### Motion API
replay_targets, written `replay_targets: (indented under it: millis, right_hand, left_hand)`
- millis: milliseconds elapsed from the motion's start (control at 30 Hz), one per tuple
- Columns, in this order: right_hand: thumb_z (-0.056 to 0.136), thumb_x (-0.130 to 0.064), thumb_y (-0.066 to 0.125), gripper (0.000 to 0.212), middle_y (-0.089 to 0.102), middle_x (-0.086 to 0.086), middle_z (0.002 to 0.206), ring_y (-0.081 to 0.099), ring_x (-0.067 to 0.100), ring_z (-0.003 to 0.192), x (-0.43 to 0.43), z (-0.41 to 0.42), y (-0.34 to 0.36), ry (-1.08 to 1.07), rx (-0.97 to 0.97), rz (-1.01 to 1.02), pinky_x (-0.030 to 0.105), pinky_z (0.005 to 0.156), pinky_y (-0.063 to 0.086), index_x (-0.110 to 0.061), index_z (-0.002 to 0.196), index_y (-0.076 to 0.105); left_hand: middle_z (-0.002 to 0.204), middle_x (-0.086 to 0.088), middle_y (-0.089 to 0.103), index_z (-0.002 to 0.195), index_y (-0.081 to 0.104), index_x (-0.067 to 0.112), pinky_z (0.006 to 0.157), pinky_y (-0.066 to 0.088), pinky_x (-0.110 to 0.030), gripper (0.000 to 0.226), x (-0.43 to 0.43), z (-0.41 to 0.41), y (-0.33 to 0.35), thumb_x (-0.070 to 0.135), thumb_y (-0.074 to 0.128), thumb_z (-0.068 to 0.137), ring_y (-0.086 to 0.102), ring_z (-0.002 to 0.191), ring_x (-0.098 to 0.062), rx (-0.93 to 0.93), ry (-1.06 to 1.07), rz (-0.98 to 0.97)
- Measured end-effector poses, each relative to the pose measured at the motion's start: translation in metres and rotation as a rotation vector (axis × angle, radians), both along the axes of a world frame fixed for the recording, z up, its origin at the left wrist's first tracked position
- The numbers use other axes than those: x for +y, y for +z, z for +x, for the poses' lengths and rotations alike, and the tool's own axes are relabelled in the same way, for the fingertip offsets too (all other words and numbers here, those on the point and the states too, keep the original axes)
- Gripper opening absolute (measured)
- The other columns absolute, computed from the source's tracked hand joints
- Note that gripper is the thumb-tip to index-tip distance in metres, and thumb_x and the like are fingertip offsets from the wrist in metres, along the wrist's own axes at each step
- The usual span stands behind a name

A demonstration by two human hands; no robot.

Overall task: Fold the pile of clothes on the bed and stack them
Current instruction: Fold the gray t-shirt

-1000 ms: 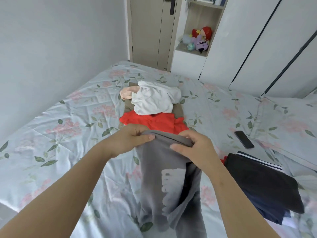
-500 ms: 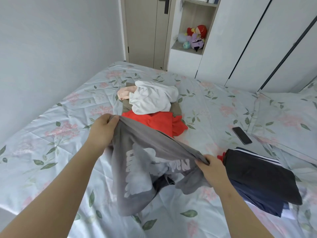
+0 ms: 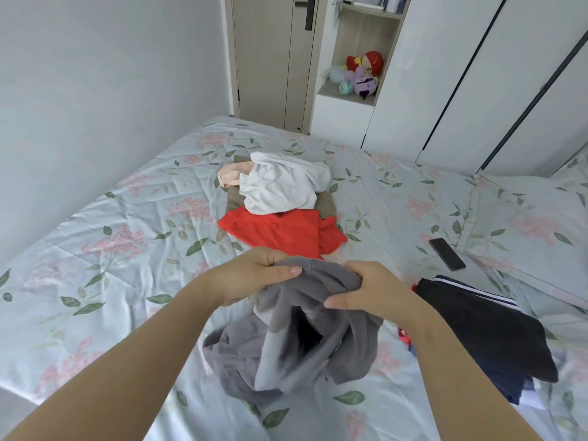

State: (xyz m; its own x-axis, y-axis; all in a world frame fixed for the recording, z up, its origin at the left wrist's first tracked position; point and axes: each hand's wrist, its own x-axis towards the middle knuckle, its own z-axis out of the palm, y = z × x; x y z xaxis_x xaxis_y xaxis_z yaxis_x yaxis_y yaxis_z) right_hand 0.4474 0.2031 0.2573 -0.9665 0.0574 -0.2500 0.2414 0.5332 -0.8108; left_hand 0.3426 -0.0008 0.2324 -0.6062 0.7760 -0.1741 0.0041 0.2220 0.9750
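Head camera, facing down (close) over bed (image 3: 133, 249)

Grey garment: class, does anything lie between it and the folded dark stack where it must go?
Nothing visible does. The left hand and right hand both grip the grey garment; only bare bed sheet separates it from the dark stack beside the right forearm. The phone lies farther back, off that path.

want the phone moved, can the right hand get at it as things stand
Probably, once it lets go: the right hand grips the gray garment, but only bare bedsheet lies between it and the phone.
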Motion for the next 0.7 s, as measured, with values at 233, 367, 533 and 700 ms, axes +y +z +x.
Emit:
replay_targets:
  millis: [233, 367, 533, 700]
  right_hand:
    - [0.086, -0.017, 0.067, 0.021, 0.053, 0.012, 0.080, 0.051, 0.021, 0.077, 0.025, 0.024, -0.041, -0.326, -0.120, -0.395, 0.032, 0.069, 0.036, -0.001, 0.080, 0.054]
    - [0.089, -0.021, 0.063, 0.019, 0.052, 0.007, 0.073, 0.048, 0.016, 0.069, 0.018, 0.008, -0.025, -0.544, 0.006, -0.621, 0.029, 0.063, 0.037, -0.014, 0.074, 0.055]
    - [0.089, -0.018, 0.064, 0.008, 0.068, -0.005, 0.080, 0.062, 0.009, 0.076, -0.005, -0.011, -0.001, -0.273, 0.054, -0.353, 0.025, 0.073, 0.050, -0.017, 0.083, 0.069]
    - [0.080, -0.016, 0.074, 0.009, 0.071, -0.003, 0.083, 0.065, 0.013, 0.080, 0.000, -0.013, -0.004, -0.287, 0.093, -0.368, 0.029, 0.075, 0.053, -0.016, 0.088, 0.070]
  left_hand:
    - [0.110, -0.015, 0.068, 0.113, 0.064, 0.005, 0.071, 0.059, -0.032, 0.042, -0.002, -0.017, 0.008, 0.039, 0.053, 0.090, 0.067, 0.094, -0.024, -0.661, 0.467, 0.369]
    - [0.119, -0.009, 0.059, 0.121, 0.052, 0.018, 0.075, 0.047, -0.028, 0.038, 0.009, -0.014, 0.005, 0.046, 0.048, 0.094, 0.057, 0.095, -0.018, -0.153, 0.534, -0.176]
    - [0.123, 0.007, 0.052, 0.134, 0.038, 0.038, 0.082, 0.049, -0.020, 0.053, 0.026, 0.011, 0.012, 0.033, 0.063, 0.087, 0.060, 0.098, -0.011, 0.002, -0.097, -0.082]
    - [0.086, -0.006, 0.056, 0.098, 0.060, -0.003, 0.078, 0.045, -0.031, 0.030, 0.025, -0.002, 0.007, 0.024, 0.064, 0.084, 0.053, 0.081, -0.013, 0.098, -0.114, -0.126]
